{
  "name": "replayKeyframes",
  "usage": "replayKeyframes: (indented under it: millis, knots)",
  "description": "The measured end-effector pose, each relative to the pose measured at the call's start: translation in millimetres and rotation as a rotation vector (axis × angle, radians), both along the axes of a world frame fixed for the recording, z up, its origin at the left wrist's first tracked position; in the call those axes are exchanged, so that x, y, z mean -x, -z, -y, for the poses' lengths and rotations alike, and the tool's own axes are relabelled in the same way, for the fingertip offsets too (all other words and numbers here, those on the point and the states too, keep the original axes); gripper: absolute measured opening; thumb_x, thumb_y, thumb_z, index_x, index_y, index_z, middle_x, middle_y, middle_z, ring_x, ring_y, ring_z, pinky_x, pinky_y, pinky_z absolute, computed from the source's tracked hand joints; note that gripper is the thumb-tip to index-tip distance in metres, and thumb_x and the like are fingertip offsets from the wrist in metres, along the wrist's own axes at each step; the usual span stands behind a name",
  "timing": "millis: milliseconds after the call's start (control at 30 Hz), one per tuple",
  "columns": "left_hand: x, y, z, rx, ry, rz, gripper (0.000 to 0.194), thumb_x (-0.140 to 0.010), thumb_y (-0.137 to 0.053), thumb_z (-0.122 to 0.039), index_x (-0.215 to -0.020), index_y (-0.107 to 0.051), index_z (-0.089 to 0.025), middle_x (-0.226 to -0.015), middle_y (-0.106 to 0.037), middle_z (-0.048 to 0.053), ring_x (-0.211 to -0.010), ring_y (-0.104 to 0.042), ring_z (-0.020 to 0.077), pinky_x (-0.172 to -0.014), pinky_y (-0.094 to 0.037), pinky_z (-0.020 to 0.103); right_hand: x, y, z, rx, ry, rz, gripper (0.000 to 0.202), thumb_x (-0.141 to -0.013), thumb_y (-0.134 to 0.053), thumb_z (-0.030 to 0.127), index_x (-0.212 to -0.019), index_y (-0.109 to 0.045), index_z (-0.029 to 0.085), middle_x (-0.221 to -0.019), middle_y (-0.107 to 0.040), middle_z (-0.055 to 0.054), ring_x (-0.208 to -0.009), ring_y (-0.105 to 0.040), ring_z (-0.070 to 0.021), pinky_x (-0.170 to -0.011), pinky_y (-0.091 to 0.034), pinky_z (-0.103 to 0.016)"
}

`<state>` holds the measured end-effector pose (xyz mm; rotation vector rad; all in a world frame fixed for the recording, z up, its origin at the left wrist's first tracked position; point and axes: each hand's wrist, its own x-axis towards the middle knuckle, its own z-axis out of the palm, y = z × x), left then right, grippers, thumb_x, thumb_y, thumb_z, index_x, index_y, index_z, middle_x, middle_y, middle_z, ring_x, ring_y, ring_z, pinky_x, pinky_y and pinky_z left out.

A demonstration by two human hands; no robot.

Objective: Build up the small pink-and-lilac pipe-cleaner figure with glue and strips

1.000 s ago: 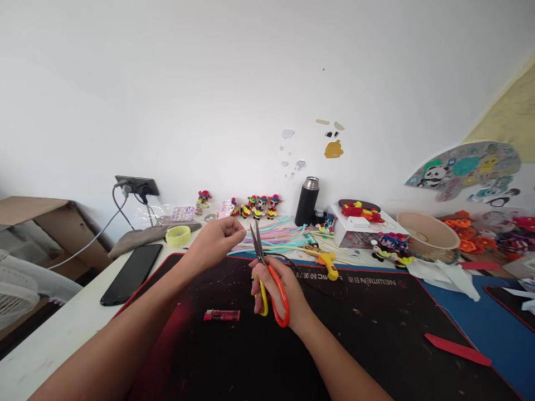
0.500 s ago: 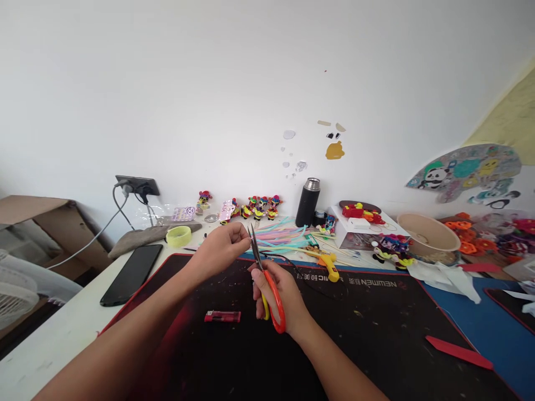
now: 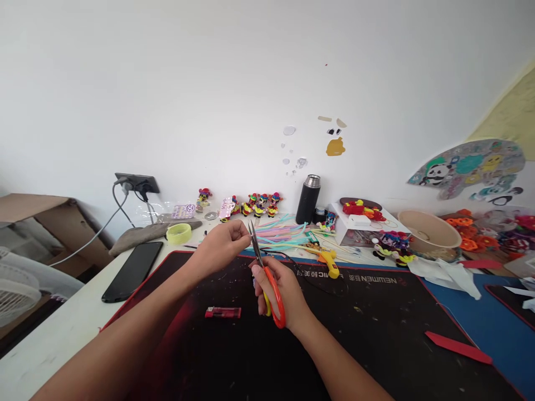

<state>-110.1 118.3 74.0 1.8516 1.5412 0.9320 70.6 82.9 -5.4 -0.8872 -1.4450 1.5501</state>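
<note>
My right hand (image 3: 281,292) grips a pair of scissors (image 3: 276,298) with a red and a yellow handle, blades pointing up and slightly parted. Close to the blade tips, my left hand (image 3: 225,242) pinches thumb against fingers; a tiny pale bit shows at its fingertips, too small to name. Both hands are above the black desk mat (image 3: 200,356). On the mat below them lies a red lighter (image 3: 223,312).
Pastel pipe cleaners (image 3: 280,231) lie behind the hands, near a yellow glue gun (image 3: 330,263) and a black thermos (image 3: 308,199). At left are a phone (image 3: 132,272) and yellow tape (image 3: 179,233). A red strip (image 3: 457,347) rests at right.
The two hands and the scissors keep nearly the same pose. The whole view has shifted very slightly; nothing was let go or picked up.
</note>
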Motion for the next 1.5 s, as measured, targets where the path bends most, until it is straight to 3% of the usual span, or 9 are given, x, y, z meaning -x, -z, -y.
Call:
replayKeyframes:
  millis: [333,967,1500]
  knots:
    - [-1.8,1.1,-0.3,0.019,0.028,0.026,0.02,-0.081,-0.057,-0.04,-0.075,-0.055,-0.021,-0.066,-0.056,-0.004,-0.063,-0.05,0.0152,-0.06,-0.034,0.027,-0.7,-2.0,0.8,0.013,0.01,0.025,0.041,-0.093,-0.069,0.058,-0.11,-0.066,0.021,-0.064,-0.059,0.008,-0.034,-0.054,-0.0088,-0.033,-0.04,-0.018]
    - [-0.9,-5.5,7.6,0.079,0.02,0.002,0.021,-0.081,-0.057,-0.041,-0.073,-0.051,-0.023,-0.054,-0.051,-0.007,-0.05,-0.043,0.0134,-0.052,-0.03,0.026,0.8,-3.5,2.2,-0.017,0.003,0.058,0.044,-0.095,-0.061,0.063,-0.106,-0.066,0.02,-0.06,-0.054,0.008,-0.033,-0.052,-0.0084,-0.033,-0.037,-0.017]
    - [1.9,-4.5,5.3,0.237,0.16,0.267,0.025,-0.088,-0.061,-0.044,-0.08,-0.054,-0.021,-0.062,-0.07,0.0,-0.051,-0.062,0.0147,-0.053,-0.043,0.026,-0.2,-3.7,2.5,-0.025,-0.014,0.039,0.047,-0.094,-0.062,0.066,-0.108,-0.066,0.021,-0.063,-0.056,0.007,-0.035,-0.054,-0.0093,-0.034,-0.038,-0.018]
